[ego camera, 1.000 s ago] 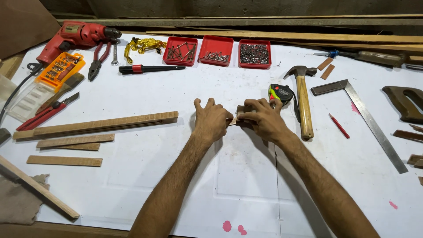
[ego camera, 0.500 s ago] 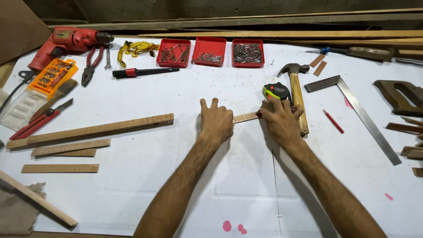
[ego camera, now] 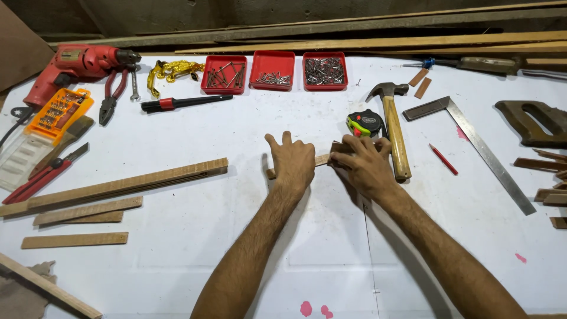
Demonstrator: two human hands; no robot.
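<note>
White bench cover (ego camera: 177, 248): smooth sheet over the whole work surface, with faint seams and pink spots near the front edge.
Long timber (ego camera: 378, 42): rough-sawn boards stacked along the back edge, grain lengthwise.
Wooden laths (ego camera: 118, 186): several flat, square-edged strips lying at the left, well apart from the hands.
Small wood strip (ego camera: 322, 159): thin, pale, straight piece lying flat at mid-bench, bridging the two hands; its ends are covered.
Left hand (ego camera: 293, 160): palm down on the strip's left part, fingers spread and flat; pressing, not gripping.
Right hand (ego camera: 365, 164): fingers curled over the strip's right end; whether they pinch it cannot be told.
Handling note: judged best held with even downward pressure from both hands, strip kept flat so it does not pivot or slide on the smooth sheet.
Hammer (ego camera: 394, 133): steel claw head, wooden handle, just beside the right hand.
Tape measure (ego camera: 366, 124): rounded black and green case, touching the hammer handle.
Red trays (ego camera: 272, 71): three shallow square plastic bins of metal fasteners.
</note>
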